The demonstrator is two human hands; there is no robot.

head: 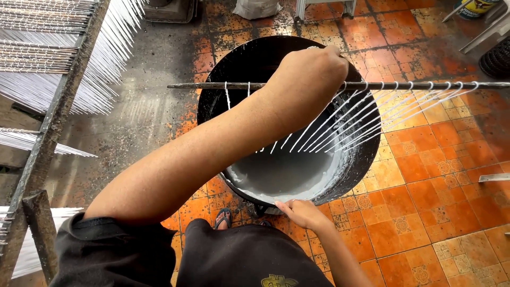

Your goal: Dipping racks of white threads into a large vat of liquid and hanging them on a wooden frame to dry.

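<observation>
Rod point(212, 85) inside left hand point(308, 74) fist

A wide black pot point(361, 159) of pale liquid fills the middle of the orange tiled floor point(441, 212). A long rod point(212, 85) strung with white sticks point(372, 111) spans its mouth, blocking entry from above on the right half. A drying rack point(53, 106) of white sticks walls off the floor's left edge. Open tiles lie right of the pot, toward the floor's lower right corner
</observation>
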